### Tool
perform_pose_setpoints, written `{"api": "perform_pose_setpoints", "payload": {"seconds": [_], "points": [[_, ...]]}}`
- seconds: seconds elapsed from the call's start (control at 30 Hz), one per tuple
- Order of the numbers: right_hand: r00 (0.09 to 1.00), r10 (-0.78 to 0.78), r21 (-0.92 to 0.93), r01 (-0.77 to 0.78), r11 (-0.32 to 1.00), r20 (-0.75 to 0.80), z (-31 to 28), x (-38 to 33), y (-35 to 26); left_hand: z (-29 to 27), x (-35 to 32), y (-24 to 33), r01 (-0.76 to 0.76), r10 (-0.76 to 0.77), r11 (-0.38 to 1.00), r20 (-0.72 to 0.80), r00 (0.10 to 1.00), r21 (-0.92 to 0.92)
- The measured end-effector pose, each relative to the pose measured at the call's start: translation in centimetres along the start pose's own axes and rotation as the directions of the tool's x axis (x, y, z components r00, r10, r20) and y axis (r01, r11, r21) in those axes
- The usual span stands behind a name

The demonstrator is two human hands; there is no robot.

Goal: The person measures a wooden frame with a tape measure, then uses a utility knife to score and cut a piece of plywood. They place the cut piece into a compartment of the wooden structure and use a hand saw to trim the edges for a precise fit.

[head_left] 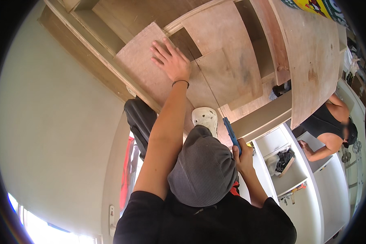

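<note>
My left hand [173, 63] lies flat on a thin plywood sheet [140, 51], fingers spread. My right hand [245, 156] is wrapped round the blue handle of a handsaw [232, 136]. From the handle, the saw's thin blade stretches up and to the left across the plywood, its far end near a dark gap between the boards. Close to the saw handle, a white clog [205, 117] on my foot rests on the sheet, with my bent knee [203, 166] in grey ribbed cloth below it.
More plywood pieces [232, 44] lie across an open wooden frame. A tall curved panel [311, 61] stands at right. Beyond it, another person in a black top [323, 122] bends beside white shelving [313, 183]. A black bag-like item [140, 122] sits by the pale wall [61, 110].
</note>
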State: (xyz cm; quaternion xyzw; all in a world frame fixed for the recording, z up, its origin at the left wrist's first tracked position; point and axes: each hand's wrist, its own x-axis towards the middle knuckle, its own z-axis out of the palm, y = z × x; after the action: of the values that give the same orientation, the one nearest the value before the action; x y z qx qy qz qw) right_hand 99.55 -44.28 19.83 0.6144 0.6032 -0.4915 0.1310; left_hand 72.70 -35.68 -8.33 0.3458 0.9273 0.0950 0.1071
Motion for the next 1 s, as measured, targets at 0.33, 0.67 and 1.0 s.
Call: {"api": "perform_pose_setpoints", "payload": {"seconds": [0.33,0.67,1.0], "points": [[0.998,-0.033,0.034,0.034,0.999,-0.047,7.7,21.0,-4.3,0.4,0.1,-0.2,-0.005,0.005,1.000,0.009,1.000,0.002],[0.998,-0.044,0.025,0.045,0.999,-0.054,0.7,4.4,-2.8,0.4,0.1,-0.2,-0.003,0.003,1.000,0.011,1.000,-0.006],[0.964,-0.204,-0.078,0.193,0.978,-0.172,5.6,10.1,1.7,0.1,0.2,0.1,-0.020,0.018,0.999,-0.068,0.998,-0.026]]}}
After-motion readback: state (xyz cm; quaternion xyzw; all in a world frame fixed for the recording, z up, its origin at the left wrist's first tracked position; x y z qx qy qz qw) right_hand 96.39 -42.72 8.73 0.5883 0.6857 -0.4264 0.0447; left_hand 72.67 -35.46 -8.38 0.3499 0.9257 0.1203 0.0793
